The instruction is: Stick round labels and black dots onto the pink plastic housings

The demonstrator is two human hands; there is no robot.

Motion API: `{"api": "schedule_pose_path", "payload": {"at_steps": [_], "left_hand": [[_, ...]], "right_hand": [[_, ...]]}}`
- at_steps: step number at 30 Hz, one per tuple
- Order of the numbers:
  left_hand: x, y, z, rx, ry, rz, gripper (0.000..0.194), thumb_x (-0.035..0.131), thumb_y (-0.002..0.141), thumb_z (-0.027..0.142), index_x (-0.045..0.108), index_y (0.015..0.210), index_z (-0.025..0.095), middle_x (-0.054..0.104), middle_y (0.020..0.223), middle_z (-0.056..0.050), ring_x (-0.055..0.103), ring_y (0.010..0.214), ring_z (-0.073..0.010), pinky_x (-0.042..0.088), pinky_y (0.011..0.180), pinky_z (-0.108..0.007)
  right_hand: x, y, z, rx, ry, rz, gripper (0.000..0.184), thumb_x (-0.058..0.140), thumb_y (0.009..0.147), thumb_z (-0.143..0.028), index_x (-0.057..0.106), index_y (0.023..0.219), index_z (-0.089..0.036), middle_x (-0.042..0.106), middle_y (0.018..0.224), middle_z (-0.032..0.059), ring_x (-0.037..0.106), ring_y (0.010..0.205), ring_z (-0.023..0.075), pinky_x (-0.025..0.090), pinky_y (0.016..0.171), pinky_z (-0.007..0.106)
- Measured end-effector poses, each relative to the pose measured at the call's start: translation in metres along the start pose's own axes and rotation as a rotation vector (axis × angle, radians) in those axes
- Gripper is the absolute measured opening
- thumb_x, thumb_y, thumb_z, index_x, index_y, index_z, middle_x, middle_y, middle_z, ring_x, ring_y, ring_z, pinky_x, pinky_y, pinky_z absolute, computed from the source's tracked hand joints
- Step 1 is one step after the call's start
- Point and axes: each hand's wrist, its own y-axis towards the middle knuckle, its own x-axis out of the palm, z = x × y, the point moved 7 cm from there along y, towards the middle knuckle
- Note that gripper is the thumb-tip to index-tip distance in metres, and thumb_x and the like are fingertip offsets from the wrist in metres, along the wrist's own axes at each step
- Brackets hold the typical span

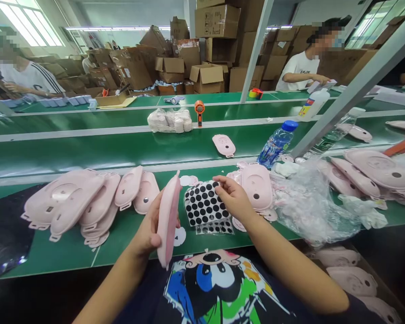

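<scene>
Pinching the dotted sheet (202,203) by its top corner, the right hand (235,198) had its grip closed! The left hand (150,229) clamped a pink cover (169,220), thumb against fingers, tipped on edge just above the green bench (56,252). A "C" marked one person's white shirt (37,78); the blue-capped bottle (275,145) wore unreadable lettering, and cardboard boxes (218,21) crowded the room behind.

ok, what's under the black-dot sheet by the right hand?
A second dotted sheet sticks out past the lower edge of the top sheet, over green tabletop. Whatever else is underneath is covered.
</scene>
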Motion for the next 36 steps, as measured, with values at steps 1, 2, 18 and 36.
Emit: {"api": "schedule_pose_path", "payload": {"at_steps": [1, 2, 18, 36], "left_hand": [[0.0, 0.002, 0.0, -0.005, 0.018, -0.006, 0.128, 0.087, 0.045, 0.065, 0.035, 0.151, 0.016, 0.065, 0.088, -0.008, 0.056, 0.07, -0.0193, 0.049, 0.069, -0.033], [0.002, 0.004, -0.001, -0.015, 0.034, -0.028, 0.127, 0.086, 0.044, 0.066, 0.036, 0.15, 0.016, 0.064, 0.084, -0.007, 0.056, 0.069, -0.0193, 0.049, 0.069, -0.034], [0.025, 0.024, -0.074, -0.268, -0.253, 0.023, 0.096, 0.077, 0.062, 0.067, 0.051, 0.137, 0.014, 0.064, 0.075, -0.006, 0.058, 0.067, -0.0185, 0.055, 0.072, -0.036], [0.02, 0.029, -0.051, -0.074, -0.127, 0.343, 0.089, 0.086, 0.067, 0.025, 0.038, 0.142, 0.028, 0.059, 0.13, -0.01, 0.06, 0.114, -0.0257, 0.049, 0.096, -0.035]], "right_hand": [[0.003, 0.0, 0.003, -0.001, -0.022, -0.023, 0.032, 0.055, 0.086, -0.034, 0.065, 0.114, -0.021, 0.06, 0.081, 0.0012, 0.056, 0.072, 0.0157, 0.048, 0.066, 0.029], [0.006, 0.0, 0.006, -0.001, -0.046, -0.044, 0.031, 0.056, 0.084, -0.031, 0.065, 0.112, -0.021, 0.061, 0.082, 0.0015, 0.056, 0.072, 0.016, 0.048, 0.066, 0.029], [0.032, 0.0, 0.022, -0.26, -0.463, -0.183, 0.021, 0.053, 0.092, -0.02, 0.075, 0.089, -0.019, 0.064, 0.097, 0.0116, 0.055, 0.093, 0.0248, 0.041, 0.089, 0.042], [-0.016, -0.01, -0.036, -0.085, 0.126, -0.026, 0.027, 0.06, 0.088, -0.027, 0.067, 0.114, -0.025, 0.066, 0.089, 0.0027, 0.063, 0.084, 0.0167, 0.054, 0.078, 0.034]]}}
